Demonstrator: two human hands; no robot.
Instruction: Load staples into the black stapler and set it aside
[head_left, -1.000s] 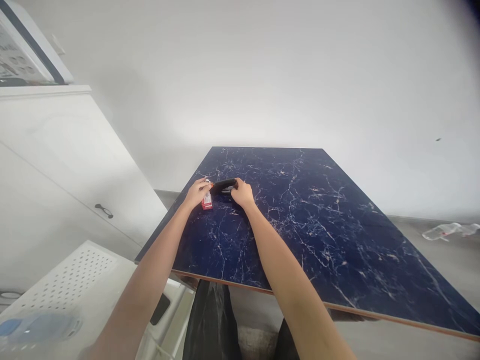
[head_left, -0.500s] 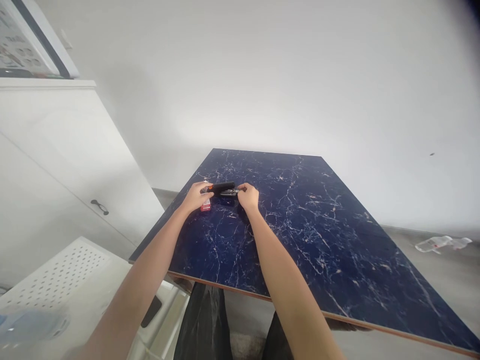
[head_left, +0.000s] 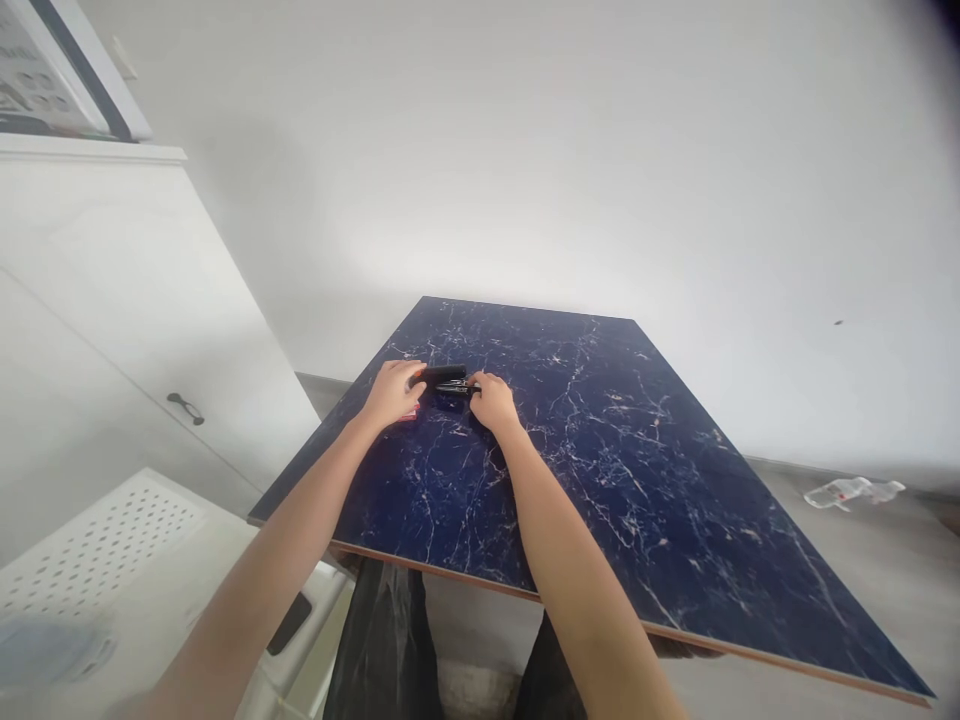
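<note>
A black stapler (head_left: 448, 373) with a spot of orange at its left end lies between my hands, its top arm raised off the metal rail below. My left hand (head_left: 394, 390) is closed around the stapler's left end, thumb and fingers curled on it. On the right end of the rail and base, the fingers of my right hand (head_left: 493, 400) are pinched. Under my left hand pokes out a small red and white box (head_left: 409, 413), mostly covered by the palm.
The blue marble-patterned table (head_left: 600, 480) has a wooden front edge and stands against a white wall. At left are a white cabinet (head_left: 135, 330) and a white perforated surface (head_left: 105, 540). A clear plastic bottle (head_left: 840, 492) lies on the floor at right.
My left hand has shifted forward over the red and white box, hiding more of it. My right hand has come slightly left, closer onto the stapler's end. The view has tilted a little.
</note>
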